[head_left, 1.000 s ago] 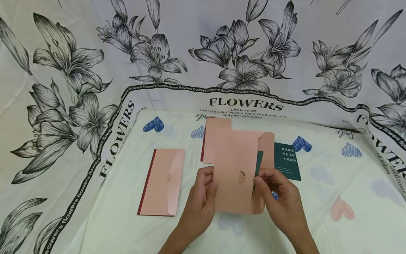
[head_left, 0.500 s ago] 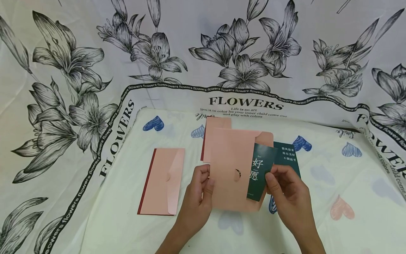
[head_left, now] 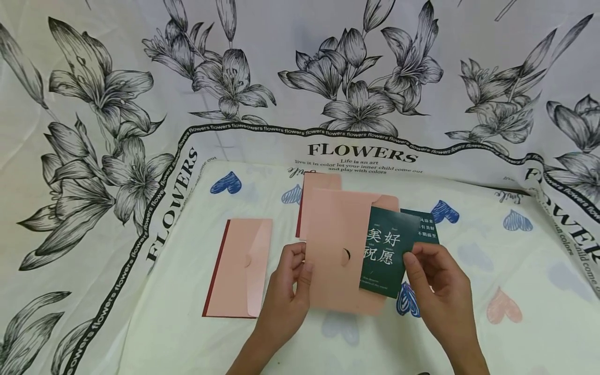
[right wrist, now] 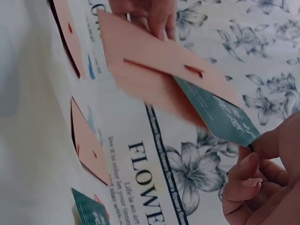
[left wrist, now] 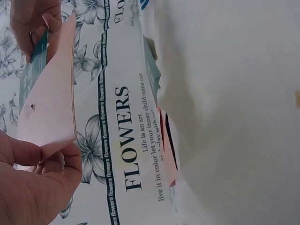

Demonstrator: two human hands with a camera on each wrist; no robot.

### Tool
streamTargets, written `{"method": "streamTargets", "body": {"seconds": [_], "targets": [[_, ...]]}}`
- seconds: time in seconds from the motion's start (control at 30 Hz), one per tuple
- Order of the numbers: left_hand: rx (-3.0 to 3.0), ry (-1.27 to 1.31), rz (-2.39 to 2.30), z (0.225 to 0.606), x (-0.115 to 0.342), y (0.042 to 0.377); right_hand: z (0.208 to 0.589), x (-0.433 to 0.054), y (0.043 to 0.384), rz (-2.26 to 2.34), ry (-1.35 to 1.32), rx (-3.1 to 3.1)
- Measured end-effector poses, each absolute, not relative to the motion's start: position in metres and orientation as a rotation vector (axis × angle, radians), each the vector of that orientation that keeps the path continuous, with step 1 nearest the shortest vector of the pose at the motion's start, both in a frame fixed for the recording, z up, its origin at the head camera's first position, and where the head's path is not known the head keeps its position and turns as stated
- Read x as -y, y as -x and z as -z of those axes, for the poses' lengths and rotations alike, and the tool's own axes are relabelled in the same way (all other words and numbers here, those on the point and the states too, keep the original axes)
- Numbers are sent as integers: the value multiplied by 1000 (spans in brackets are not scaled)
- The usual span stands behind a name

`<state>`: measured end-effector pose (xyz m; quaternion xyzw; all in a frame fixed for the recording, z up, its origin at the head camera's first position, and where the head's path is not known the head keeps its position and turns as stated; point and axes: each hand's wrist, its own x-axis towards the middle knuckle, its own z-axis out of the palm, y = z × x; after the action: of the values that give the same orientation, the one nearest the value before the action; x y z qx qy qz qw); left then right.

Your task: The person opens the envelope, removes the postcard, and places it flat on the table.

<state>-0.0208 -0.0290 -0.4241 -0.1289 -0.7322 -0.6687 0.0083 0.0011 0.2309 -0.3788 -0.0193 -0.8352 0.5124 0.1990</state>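
My left hand (head_left: 288, 291) pinches the left edge of a pink envelope (head_left: 333, 250), which is held up over the table with its flap open to the right. A small half-moon slit shows in its front. My right hand (head_left: 438, 284) pinches the right edge of a dark green card (head_left: 386, 255) printed with white Chinese characters. The card's left part is hidden inside the envelope, as the right wrist view also shows, where the green card (right wrist: 218, 112) slants out of the pink envelope (right wrist: 164, 70).
A closed pink envelope with a dark red edge (head_left: 239, 268) lies at the left. Another pink envelope (head_left: 322, 179) lies behind the held one, partly covered. A second green card (head_left: 424, 221) lies behind my right hand. The cloth (head_left: 529, 271) has printed hearts.
My right hand has moved right, drawing the green card out of the envelope from a thin strip to most of its face. The envelope has shifted slightly left with my left hand.
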Motion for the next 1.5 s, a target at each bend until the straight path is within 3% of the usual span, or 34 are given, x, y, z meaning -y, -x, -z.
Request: {"method": "streamTargets", "body": {"seconds": [0.97, 1.5], "targets": [[2315, 301, 1948, 427, 42, 29, 375, -285, -5, -1237, 239, 2295], [2324, 282, 1961, 426, 47, 30, 387, -388, 19, -1018, 761, 2417]]}}
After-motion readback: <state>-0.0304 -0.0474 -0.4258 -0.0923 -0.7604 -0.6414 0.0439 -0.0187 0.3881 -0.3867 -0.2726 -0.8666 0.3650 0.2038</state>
